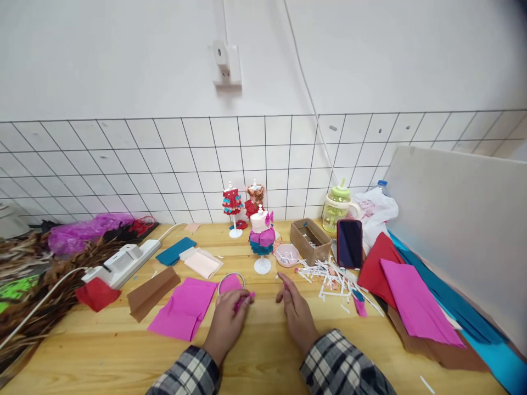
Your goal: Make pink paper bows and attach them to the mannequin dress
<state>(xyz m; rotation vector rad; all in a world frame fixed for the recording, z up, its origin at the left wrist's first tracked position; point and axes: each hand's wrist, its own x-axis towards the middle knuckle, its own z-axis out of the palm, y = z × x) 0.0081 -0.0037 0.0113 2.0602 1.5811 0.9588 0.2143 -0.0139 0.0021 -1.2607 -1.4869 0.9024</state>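
Observation:
My left hand (227,323) rests on the wooden table (102,351), fingers curled around a small folded piece of magenta paper (244,300). My right hand (295,310) lies a little to its right, fingers pinched on a thin pink-tipped thing I cannot make out. Just beyond the left hand a ring (231,282) lies on a scrap of magenta paper. A small mannequin in a pink, magenta and teal paper dress (262,236) stands right behind the hands.
Magenta sheet (184,308), brown sheet (151,292), red scrap (97,293) and power strip (122,262) lie left. Two more dressed mannequins (233,206) stand by the tiled wall. A pink bowl (287,254), cardboard box (309,240), phone (349,243), white paper strips (329,274), stacked coloured sheets (415,304) sit right.

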